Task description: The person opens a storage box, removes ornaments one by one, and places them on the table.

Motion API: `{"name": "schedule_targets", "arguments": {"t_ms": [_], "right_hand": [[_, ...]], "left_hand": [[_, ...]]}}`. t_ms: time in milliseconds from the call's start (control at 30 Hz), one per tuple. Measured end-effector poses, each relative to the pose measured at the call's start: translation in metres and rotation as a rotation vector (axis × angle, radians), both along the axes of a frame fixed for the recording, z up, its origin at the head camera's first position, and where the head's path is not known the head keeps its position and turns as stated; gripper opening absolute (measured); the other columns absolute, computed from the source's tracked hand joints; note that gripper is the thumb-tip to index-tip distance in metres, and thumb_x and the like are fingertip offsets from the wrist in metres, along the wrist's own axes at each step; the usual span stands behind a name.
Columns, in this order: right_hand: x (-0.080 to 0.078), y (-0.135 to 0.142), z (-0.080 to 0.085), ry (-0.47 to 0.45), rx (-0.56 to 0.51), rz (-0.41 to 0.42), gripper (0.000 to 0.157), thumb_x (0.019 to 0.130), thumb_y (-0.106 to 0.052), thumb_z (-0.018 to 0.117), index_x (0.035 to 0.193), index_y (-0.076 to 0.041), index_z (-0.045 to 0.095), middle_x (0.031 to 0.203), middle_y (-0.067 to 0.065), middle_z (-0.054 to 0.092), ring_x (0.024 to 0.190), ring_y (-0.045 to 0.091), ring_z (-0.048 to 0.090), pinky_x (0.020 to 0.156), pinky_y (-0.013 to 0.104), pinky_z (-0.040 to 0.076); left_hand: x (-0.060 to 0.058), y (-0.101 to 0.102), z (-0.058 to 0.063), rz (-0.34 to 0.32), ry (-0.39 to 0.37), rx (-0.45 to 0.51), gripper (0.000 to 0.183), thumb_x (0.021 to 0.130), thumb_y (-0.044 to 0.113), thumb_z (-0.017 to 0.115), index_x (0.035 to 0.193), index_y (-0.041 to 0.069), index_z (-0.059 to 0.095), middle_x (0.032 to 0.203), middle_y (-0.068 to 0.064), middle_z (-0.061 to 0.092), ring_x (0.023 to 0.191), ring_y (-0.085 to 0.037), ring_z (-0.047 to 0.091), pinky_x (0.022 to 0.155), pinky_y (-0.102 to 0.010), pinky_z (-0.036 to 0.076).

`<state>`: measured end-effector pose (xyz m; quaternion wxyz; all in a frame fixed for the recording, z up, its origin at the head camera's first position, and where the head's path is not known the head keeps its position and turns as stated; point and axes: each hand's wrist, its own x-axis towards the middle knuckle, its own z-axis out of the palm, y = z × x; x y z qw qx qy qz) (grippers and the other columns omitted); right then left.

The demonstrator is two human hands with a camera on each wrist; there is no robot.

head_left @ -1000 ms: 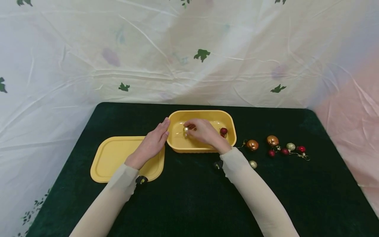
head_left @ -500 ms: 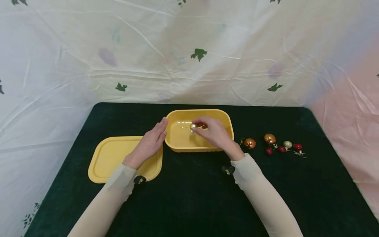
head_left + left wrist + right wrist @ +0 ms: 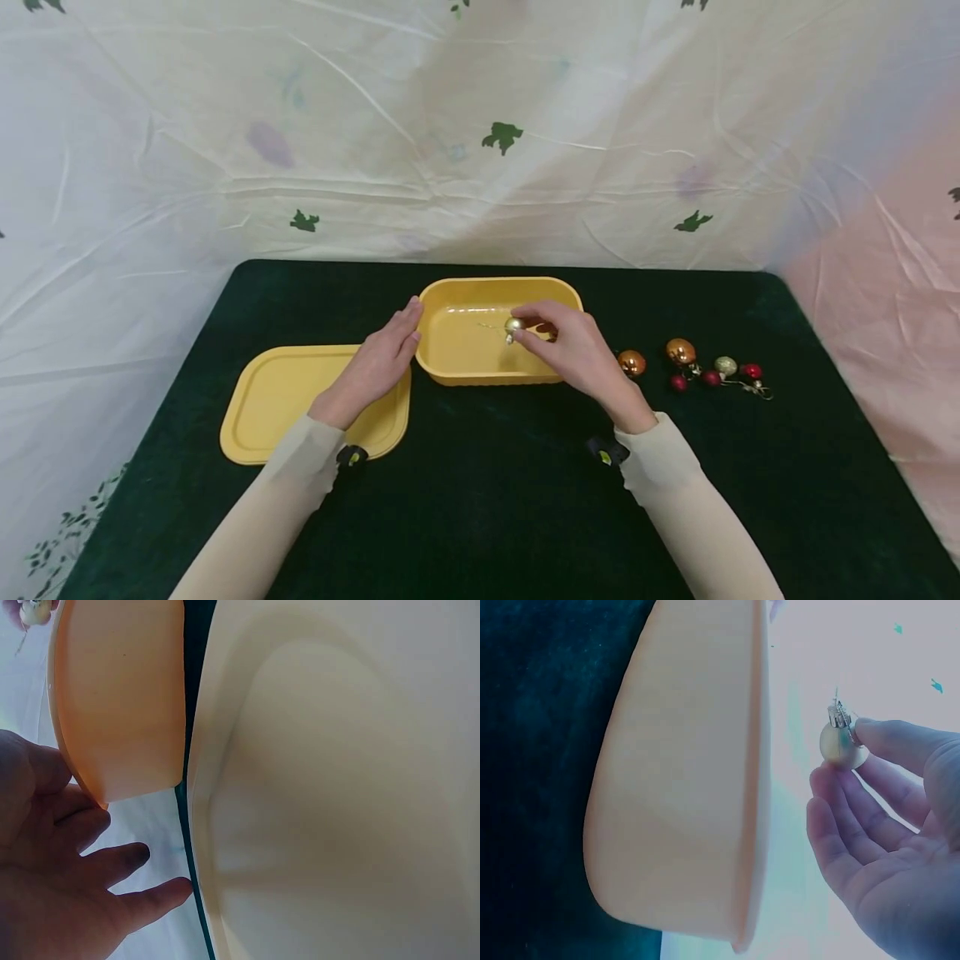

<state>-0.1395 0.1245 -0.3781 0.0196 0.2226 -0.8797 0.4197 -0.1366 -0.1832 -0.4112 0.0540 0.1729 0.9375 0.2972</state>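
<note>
A small gold bauble point(image 3: 513, 324) with a metal cap is pinched between the thumb and fingertips of my right hand point(image 3: 577, 346). It overlaps the yellow box point(image 3: 457, 367) in the head view, and in the right wrist view the bauble point(image 3: 842, 745) shows beyond the box's rim. My left hand point(image 3: 378, 362) has its fingers extended against the box's left end. Close up in the left wrist view, the left hand point(image 3: 67, 855) touches the rim of the box point(image 3: 124, 697). The right hand hides the right part of the box's inside.
The flat yellow lid point(image 3: 277, 408) lies left of the box, partly under the left arm. On the dark green tabletop point(image 3: 480, 500), an orange bauble point(image 3: 632, 363) sits by the right wrist. Farther right lie another orange bauble point(image 3: 681, 351), a gold bauble point(image 3: 725, 366) and several red baubles point(image 3: 710, 378).
My right hand has moved right within the box area, carrying the gold bauble along. It now covers the red baubles seen inside the box earlier. The left hand stays at the box's end.
</note>
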Motion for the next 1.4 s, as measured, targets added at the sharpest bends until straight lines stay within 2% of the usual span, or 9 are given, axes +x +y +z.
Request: {"name": "schedule_targets", "arguments": {"t_ms": [233, 700, 833, 933, 1200, 1400], "right_hand": [[0.012, 0.015, 0.005, 0.030, -0.011, -0.020, 0.031, 0.098, -0.020, 0.075, 0.126, -0.009, 0.071, 0.116, 0.005, 0.071, 0.102, 0.019, 0.067, 0.091, 0.048, 0.059], [0.032, 0.055, 0.013, 0.039, -0.022, -0.112, 0.032, 0.101, -0.027, 0.071, 0.129, -0.012, 0.069, 0.123, 0.004, 0.069, 0.111, 0.024, 0.066, 0.099, 0.052, 0.055], [0.037, 0.067, 0.012, 0.056, -0.012, -0.139, 0.032, 0.101, -0.028, 0.070, 0.129, -0.014, 0.070, 0.122, 0.002, 0.069, 0.108, 0.019, 0.066, 0.096, 0.030, 0.056], [0.041, 0.074, 0.011, 0.076, -0.006, -0.160, 0.031, 0.101, -0.027, 0.071, 0.129, -0.014, 0.071, 0.121, 0.000, 0.069, 0.105, 0.014, 0.064, 0.090, 0.015, 0.051], [0.051, 0.091, 0.008, 0.093, 0.021, -0.198, 0.028, 0.101, -0.025, 0.071, 0.128, -0.017, 0.071, 0.120, -0.002, 0.070, 0.101, 0.008, 0.062, 0.089, 0.009, 0.047], [0.058, 0.104, 0.004, 0.073, 0.052, -0.224, 0.028, 0.101, -0.026, 0.071, 0.128, -0.019, 0.071, 0.119, -0.004, 0.069, 0.103, 0.009, 0.064, 0.091, 0.006, 0.044]], "left_hand": [[0.000, 0.000, 0.000, 0.003, -0.005, -0.004, 0.058, 0.114, 0.028, 0.038, 0.166, 0.012, 0.017, 0.173, -0.005, 0.014, 0.158, -0.029, 0.018, 0.127, -0.049, 0.019], [-0.001, 0.000, -0.001, 0.000, -0.006, 0.003, 0.058, 0.114, 0.026, 0.039, 0.166, 0.011, 0.018, 0.173, -0.004, 0.013, 0.158, -0.027, 0.018, 0.127, -0.049, 0.019], [-0.001, 0.001, -0.001, 0.000, -0.001, 0.002, 0.058, 0.114, 0.025, 0.039, 0.166, 0.010, 0.019, 0.173, -0.004, 0.014, 0.158, -0.026, 0.018, 0.127, -0.048, 0.019], [-0.002, 0.000, -0.001, 0.002, -0.001, 0.001, 0.058, 0.114, 0.024, 0.040, 0.166, 0.010, 0.019, 0.173, -0.005, 0.014, 0.158, -0.027, 0.018, 0.127, -0.048, 0.019], [-0.002, -0.002, -0.001, 0.007, -0.006, 0.000, 0.058, 0.114, 0.025, 0.040, 0.166, 0.010, 0.019, 0.173, -0.005, 0.014, 0.158, -0.028, 0.018, 0.126, -0.049, 0.019], [-0.002, -0.003, -0.002, 0.002, 0.002, -0.001, 0.058, 0.114, 0.025, 0.040, 0.166, 0.010, 0.019, 0.173, -0.005, 0.014, 0.158, -0.028, 0.018, 0.126, -0.050, 0.019]]}}
